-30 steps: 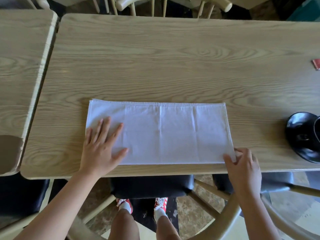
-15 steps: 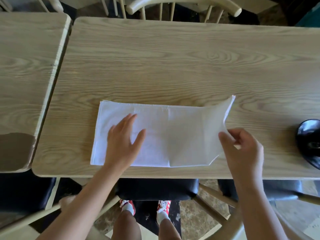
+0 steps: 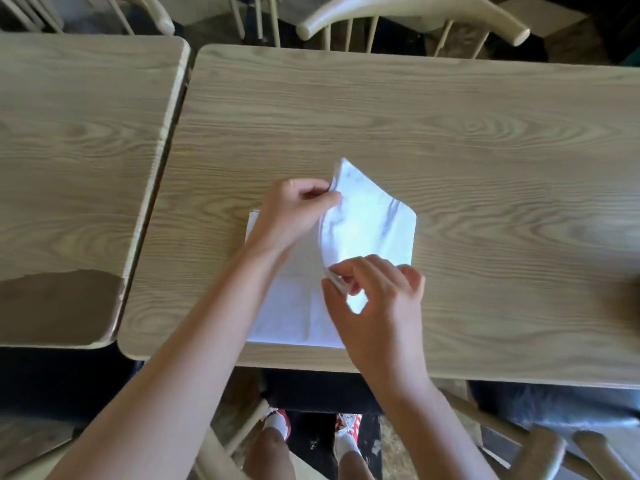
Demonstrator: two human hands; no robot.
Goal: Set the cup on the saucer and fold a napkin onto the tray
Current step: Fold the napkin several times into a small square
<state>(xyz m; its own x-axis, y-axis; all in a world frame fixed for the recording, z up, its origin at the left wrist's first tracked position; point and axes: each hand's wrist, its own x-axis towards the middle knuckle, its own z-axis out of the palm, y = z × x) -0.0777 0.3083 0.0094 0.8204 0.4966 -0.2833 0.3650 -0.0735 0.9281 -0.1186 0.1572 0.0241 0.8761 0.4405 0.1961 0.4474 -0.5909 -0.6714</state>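
Note:
A white cloth napkin [image 3: 367, 230] lies near the front edge of the wooden table [image 3: 415, 133]. Its right half is lifted and folding over toward the left half, which lies flat [image 3: 287, 317]. My left hand [image 3: 294, 209] pinches the raised far corner of the flap. My right hand [image 3: 377, 299] pinches the near corner of the same flap. The cup, saucer and tray are out of view.
A second wooden table [image 3: 79, 168] stands close on the left with a narrow gap between them. Pale wooden chairs [image 3: 408, 15] stand along the far side, and another chair [image 3: 540, 445] is at my near right. My legs and shoes [image 3: 277, 424] show below the table edge.
My right hand has carried the napkin's right end up and leftward over the rest. My left hand left the flat cloth and took hold of the flap's far corner. The black saucer left the view.

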